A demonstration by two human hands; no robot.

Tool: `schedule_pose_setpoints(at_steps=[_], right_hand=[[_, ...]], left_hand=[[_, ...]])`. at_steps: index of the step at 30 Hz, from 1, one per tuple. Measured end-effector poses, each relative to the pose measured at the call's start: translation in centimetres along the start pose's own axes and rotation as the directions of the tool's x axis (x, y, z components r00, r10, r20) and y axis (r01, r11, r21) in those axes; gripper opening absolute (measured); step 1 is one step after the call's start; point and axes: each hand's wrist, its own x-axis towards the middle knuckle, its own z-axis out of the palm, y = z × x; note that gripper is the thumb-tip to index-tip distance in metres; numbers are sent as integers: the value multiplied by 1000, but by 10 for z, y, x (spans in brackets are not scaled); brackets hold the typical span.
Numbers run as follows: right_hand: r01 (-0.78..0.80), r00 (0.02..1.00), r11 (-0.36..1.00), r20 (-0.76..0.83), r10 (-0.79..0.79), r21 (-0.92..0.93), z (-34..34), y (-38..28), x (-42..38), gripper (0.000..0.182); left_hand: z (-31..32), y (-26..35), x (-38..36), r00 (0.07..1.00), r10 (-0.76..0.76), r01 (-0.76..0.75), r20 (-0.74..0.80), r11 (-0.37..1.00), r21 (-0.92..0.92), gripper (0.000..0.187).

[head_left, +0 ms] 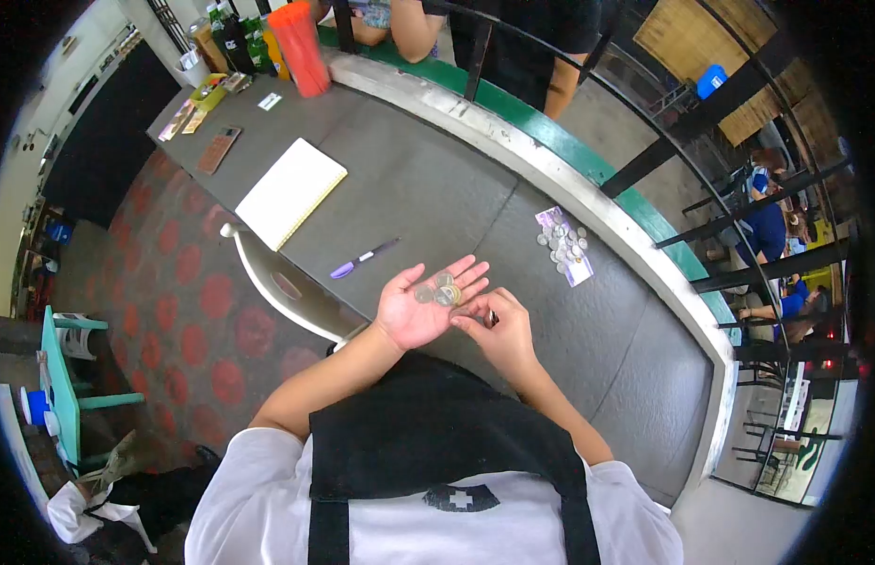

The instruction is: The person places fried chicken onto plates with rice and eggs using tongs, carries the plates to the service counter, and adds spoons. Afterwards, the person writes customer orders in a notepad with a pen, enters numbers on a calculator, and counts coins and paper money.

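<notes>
Left hand [421, 306] lies palm up, fingers spread flat, with several coins [440, 291] resting on it. Right hand [498, 330] — fingertips pinched at the palm's edge, beside those coins. Counter [428, 188] beneath; pen [362, 257] farther off.

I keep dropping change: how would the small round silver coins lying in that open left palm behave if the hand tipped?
The small round silver coins lie loose and flat on the open left hand, so they would probably slide off. Being round, they may roll across the grey counter. They look hard and unlikely to break.
</notes>
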Motion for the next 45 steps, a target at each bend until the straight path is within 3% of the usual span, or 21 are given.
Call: schedule_pose_setpoints(at_steps=[4, 8, 14, 17, 22, 26, 29, 32, 35, 38, 40, 45], right_hand=[[-121, 992, 986, -17, 124, 111, -6, 3, 5, 19], [27, 994, 999, 110, -25, -21, -14, -13, 16, 24], [192, 978, 974, 100, -181, -117, -7, -8, 15, 28], [139, 989, 986, 68, -133, -95, -12, -13, 17, 24], [-58, 987, 996, 151, 47, 69, -12, -8, 16, 18], [-197, 978, 961, 111, 178, 192, -9, 11, 13, 15], [-228, 973, 911, 116, 199, 344, -10, 21, 15, 15], [-235, 972, 900, 105, 211, 367, -11, 15, 16, 16], [-138, 989, 979, 80, 127, 151, -11, 3, 18, 15], [-102, 993, 990, 72, 95, 96, -14, -1, 21, 16], [3, 999, 1000, 44, -3, 9, -14, 1, 20, 15], [149, 978, 985, -132, -160, -84, -15, -5, 25, 15]], left_hand=[[0, 2, 1, 1000, -16, 16, 12, 1000, 7, 79], [5, 0, -2, 999, -39, 39, -4, 999, 10, 79], [9, -2, -2, 999, -40, 41, -25, 999, 33, 80], [7, -2, -1, 999, -54, 54, 1, 998, 19, 80], [6, -2, -2, 998, -65, 64, 9, 997, 51, 81], [4, -3, -3, 997, -79, 81, 23, 994, -77, 78], [7, -3, -3, 996, -82, 80, -14, 989, -123, 74], [6, -1, -4, 995, -99, 94, -24, 984, -154, 72], [4, 1, -3, 993, -109, 102, -39, 982, -158, 73], [-4, 0, -1, 991, -126, 120, -37, 984, -135, 75], [-5, -4, 1, 989, -129, 118, -74, 984, -135, 73], [-21, -6, 11, 966, -153, 159, -207, 987, 14, 56]])
